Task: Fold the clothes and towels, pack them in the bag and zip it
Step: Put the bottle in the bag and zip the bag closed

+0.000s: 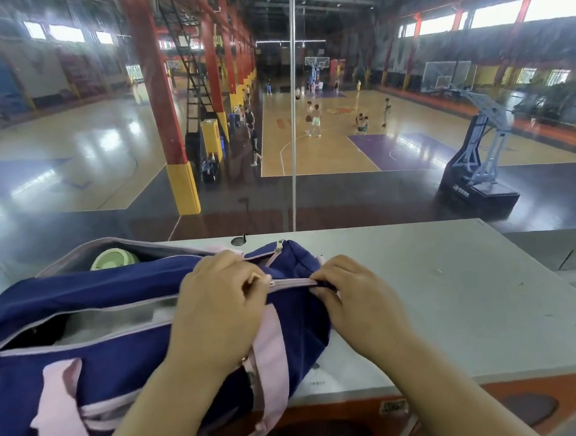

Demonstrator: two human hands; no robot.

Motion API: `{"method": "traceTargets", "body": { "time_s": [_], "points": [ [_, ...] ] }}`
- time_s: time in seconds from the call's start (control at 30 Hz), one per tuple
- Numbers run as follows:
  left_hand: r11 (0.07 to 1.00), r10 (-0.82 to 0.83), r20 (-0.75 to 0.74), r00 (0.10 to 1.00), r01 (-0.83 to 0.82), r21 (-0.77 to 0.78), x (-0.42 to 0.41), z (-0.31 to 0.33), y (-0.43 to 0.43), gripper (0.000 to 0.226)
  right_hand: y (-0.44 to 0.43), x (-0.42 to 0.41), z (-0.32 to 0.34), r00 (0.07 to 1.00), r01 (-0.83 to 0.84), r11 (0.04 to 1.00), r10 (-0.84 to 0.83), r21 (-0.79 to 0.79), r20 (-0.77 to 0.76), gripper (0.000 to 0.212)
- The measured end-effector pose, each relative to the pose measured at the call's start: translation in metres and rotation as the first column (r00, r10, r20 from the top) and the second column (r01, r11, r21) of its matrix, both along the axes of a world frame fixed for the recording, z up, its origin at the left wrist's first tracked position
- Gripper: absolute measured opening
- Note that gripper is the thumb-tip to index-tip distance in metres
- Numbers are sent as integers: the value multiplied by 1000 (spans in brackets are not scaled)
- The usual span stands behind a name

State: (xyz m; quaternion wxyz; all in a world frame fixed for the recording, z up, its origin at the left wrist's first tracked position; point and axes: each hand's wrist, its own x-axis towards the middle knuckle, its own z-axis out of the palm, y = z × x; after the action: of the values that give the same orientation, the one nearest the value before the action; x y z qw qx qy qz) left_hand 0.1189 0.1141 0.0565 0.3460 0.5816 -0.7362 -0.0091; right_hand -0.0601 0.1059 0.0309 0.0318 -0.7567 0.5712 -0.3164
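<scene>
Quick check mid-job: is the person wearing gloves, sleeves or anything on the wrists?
No gloves on the left hand or right hand. The left forearm and right forearm are bare to the frame's edge: no sleeves, watch, bands or rings show.

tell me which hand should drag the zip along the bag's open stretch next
Left, likely. The left hand pinches the zipper pull, and the open stretch runs toward its side. The right hand pinches the closed end of the bag, suited to anchoring.
</scene>
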Motion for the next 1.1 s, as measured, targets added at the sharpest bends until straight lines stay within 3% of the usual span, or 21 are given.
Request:
{"method": "traceTargets", "body": {
  "time_s": [0.2,0.33,0.4,0.53,0.63,0.7,0.87,0.97,1.1],
  "points": [
    [963,264,-187,946,-269,-1,73,-8,18,7,3,4,-12,984,168,983,-163,68,-72,21],
    [951,307,-330,893,-305,59,93,-16,28,5,4,28,-6,952,236,969,-247,-80,-179,18],
    [960,272,-349,897,-276,40,95,-19,31,8,6,47,-1,963,183,968,-211,-170,-169,22],
    [975,213,-335,918,-222,12,102,-21,31,9,9,96,9,972,-96,971,44,-220,-231,33],
    [981,169,-320,932,-192,-39,110,-23,31,10,3,126,4,941,-228,941,147,-250,-305,25],
    [980,165,-303,939,-190,-57,119,-27,32,11,-4,135,-3,948,-210,938,127,-275,-293,17],
    [942,312,-373,874,-335,4,156,-39,39,9,-4,135,-21,944,-136,954,43,-266,-327,25],
    [893,425,-339,839,-450,4,178,-50,45,9,-2,135,-23,946,-112,959,23,-259,-324,32],
    [831,528,-443,724,-549,94,210,-64,49,16,-2,134,-27,950,-88,959,-1,-268,-313,31]
  ]
}}
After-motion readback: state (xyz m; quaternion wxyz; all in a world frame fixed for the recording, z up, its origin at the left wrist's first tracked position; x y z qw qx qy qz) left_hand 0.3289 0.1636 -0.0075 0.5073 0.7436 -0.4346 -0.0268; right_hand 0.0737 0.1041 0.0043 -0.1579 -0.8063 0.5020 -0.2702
